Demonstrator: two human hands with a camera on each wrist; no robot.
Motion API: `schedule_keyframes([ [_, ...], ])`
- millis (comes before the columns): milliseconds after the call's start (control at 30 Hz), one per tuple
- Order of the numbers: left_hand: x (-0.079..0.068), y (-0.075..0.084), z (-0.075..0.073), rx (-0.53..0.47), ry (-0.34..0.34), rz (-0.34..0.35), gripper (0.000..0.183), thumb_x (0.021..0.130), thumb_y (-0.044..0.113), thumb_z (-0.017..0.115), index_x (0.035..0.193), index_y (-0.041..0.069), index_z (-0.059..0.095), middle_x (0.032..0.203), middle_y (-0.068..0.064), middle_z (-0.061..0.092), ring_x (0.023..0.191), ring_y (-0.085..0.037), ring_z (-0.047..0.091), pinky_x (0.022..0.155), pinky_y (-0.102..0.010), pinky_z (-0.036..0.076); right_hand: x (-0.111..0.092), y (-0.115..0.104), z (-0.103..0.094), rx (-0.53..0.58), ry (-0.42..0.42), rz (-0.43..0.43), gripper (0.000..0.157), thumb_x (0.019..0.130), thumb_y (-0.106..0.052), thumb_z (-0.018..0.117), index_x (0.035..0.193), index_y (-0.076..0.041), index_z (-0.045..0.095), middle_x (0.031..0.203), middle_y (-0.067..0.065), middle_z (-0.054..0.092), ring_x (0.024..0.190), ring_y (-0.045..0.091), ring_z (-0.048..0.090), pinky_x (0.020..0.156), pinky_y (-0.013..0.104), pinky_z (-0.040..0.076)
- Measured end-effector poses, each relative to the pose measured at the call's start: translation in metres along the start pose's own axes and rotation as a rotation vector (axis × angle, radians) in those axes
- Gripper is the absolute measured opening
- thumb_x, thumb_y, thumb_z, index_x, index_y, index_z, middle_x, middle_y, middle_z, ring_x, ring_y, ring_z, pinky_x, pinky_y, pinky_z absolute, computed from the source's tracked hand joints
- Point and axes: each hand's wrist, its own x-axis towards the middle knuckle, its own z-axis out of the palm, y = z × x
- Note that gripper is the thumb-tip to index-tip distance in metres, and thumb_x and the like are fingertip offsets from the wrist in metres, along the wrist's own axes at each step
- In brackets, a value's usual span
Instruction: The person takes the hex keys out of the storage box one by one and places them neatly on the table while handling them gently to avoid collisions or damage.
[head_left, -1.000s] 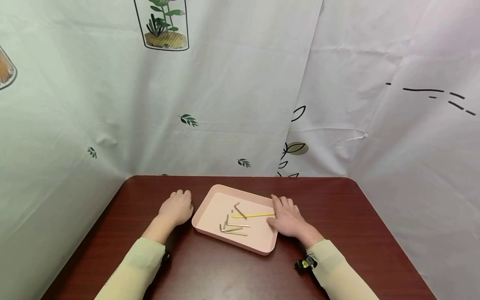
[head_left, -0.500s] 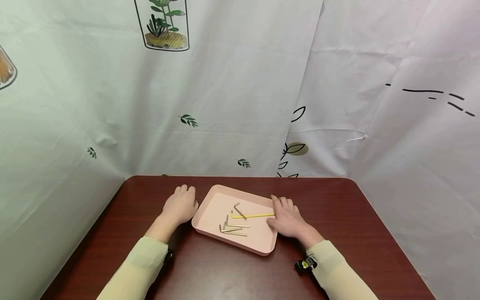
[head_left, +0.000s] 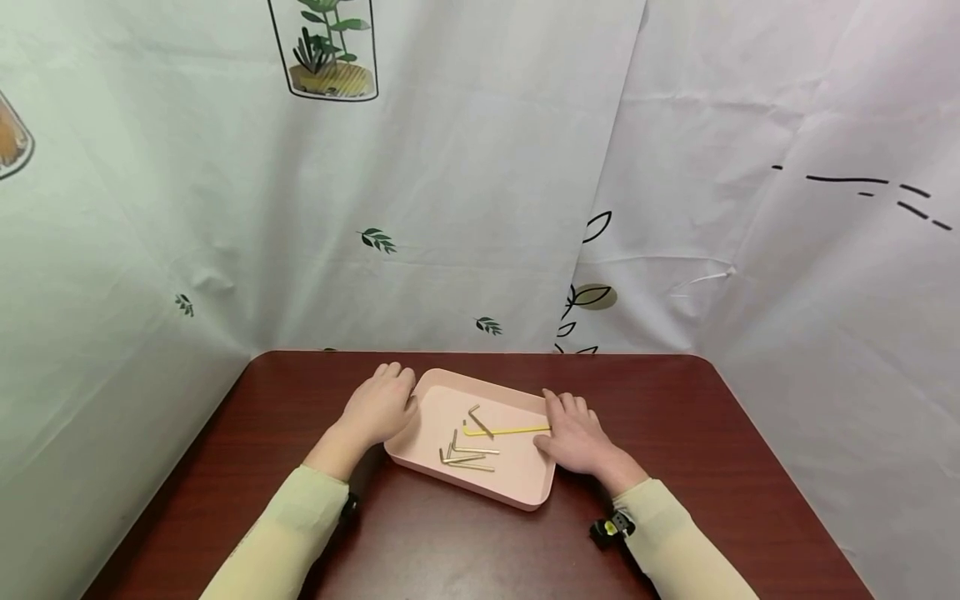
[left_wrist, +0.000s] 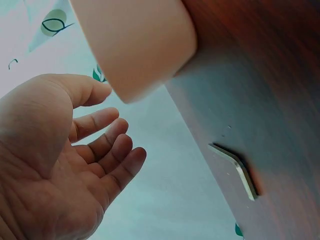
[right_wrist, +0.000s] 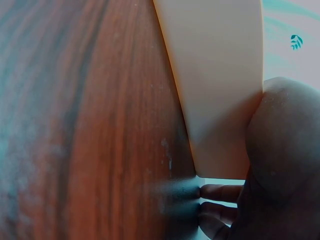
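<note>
A shallow pink tray [head_left: 517,492] lies on the table, slightly turned. Inside it are several brass-coloured hex keys [head_left: 476,452] and a longer yellow hex key [head_left: 510,431]. My right hand [head_left: 576,435] grips the tray's right end, thumb over the rim; its far end of the yellow key is covered by that hand. At the left end, my left hand [head_left: 378,406] hovers with loosely bent fingers. In the left wrist view, that hand [left_wrist: 65,150] holds nothing, its thumb tip right by the tray corner [left_wrist: 145,60]. Another hex key [left_wrist: 237,167] lies on the table there.
The dark red wooden table [head_left: 675,417] has rounded far corners. White printed cloth [head_left: 450,167] hangs behind it and along both sides. A black wrist device [head_left: 612,528] sits at the right cuff.
My left hand has moved right and slightly away from me, from beside the tray to its left rim. The right hand and the tray stay put.
</note>
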Motion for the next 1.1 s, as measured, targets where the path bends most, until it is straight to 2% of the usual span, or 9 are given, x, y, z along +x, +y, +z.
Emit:
schedule_keyframes([
  [233,0.007,0.009,-0.002,0.035,-0.042,0.022,0.021,0.106,0.016,0.069,0.118,-0.001,0.068,0.108,-0.015,0.062,0.106,-0.036,0.058,0.091,-0.052,0.055,0.001,0.001,-0.001,-0.012,-0.015,0.008,0.085,0.098,-0.030,0.072,0.168,0.002,0.037,0.152,0.026,0.050,0.139,0.045,0.044,0.108,0.065,0.041],
  [567,0.015,0.021,0.001,0.016,-0.040,0.065,0.013,0.104,0.017,0.070,0.109,0.006,0.065,0.099,-0.008,0.056,0.098,-0.030,0.054,0.085,-0.047,0.053,0.001,-0.001,-0.004,-0.016,-0.009,0.005,0.084,0.097,-0.029,0.073,0.167,0.002,0.038,0.151,0.026,0.051,0.138,0.044,0.044,0.107,0.065,0.042],
  [767,0.018,0.031,0.003,0.015,-0.072,0.072,0.015,0.105,0.018,0.071,0.111,0.006,0.065,0.103,-0.009,0.057,0.102,-0.030,0.055,0.089,-0.048,0.053,0.000,0.001,-0.003,-0.017,-0.009,0.009,0.085,0.098,-0.031,0.073,0.167,0.002,0.038,0.151,0.026,0.051,0.139,0.045,0.044,0.108,0.065,0.042],
  [1100,0.020,0.043,0.010,0.012,-0.046,0.138,0.016,0.104,0.018,0.072,0.111,0.005,0.066,0.112,-0.012,0.062,0.105,-0.032,0.058,0.091,-0.048,0.055,0.002,0.006,0.005,0.011,-0.003,0.001,0.087,0.097,-0.033,0.071,0.169,0.002,0.035,0.152,0.027,0.049,0.139,0.046,0.043,0.107,0.066,0.040],
])
